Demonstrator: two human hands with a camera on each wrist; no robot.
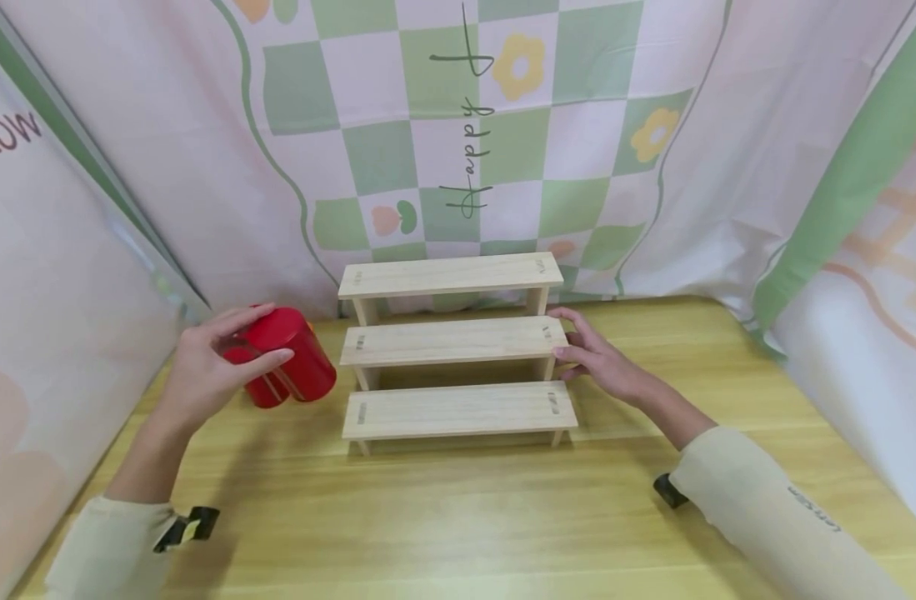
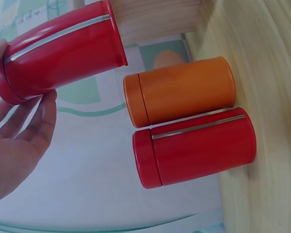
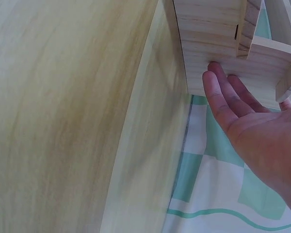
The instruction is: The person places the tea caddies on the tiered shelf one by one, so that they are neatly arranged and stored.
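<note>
Red and round, a can (image 1: 304, 367) hung in the grasp of the left hand (image 1: 195, 379), lifted off the table (image 1: 458, 517), thumb and fingers pinching it by its upper end. Just beside that hand, an orange can (image 2: 184, 92) and another red can (image 2: 201, 150) stood close together on the table. Unclenched, the right hand (image 1: 600, 358) rested extended fingers against the near end of a three-step wooden shelf (image 1: 453, 342) that stood between both hands.
</note>
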